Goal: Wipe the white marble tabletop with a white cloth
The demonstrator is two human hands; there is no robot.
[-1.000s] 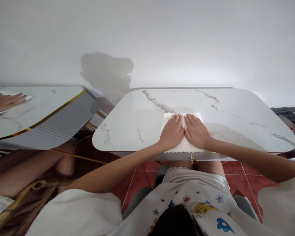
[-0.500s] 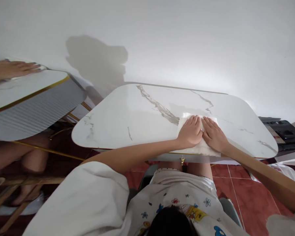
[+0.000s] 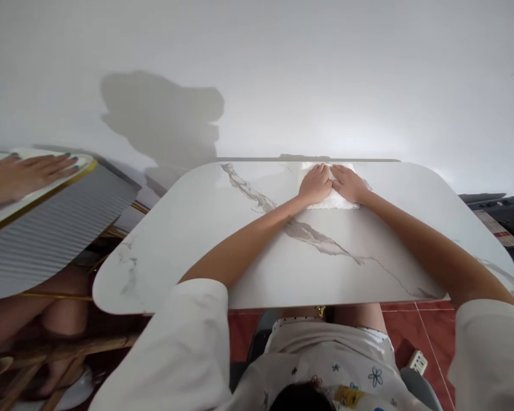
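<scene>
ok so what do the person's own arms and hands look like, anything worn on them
The left sleeve and right sleeve are plain, loose and whitish, ending around the elbow. Below them the forearms are bare, with no watch or bracelet showing. The left grip and right grip are ungloved human hands; no rings show.

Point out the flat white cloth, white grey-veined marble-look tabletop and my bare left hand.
White cloth (image 3: 333, 200): head view, near part.
Tabletop (image 3: 175, 234): head view, bare left area.
Left hand (image 3: 316, 184): head view, its back.
</scene>
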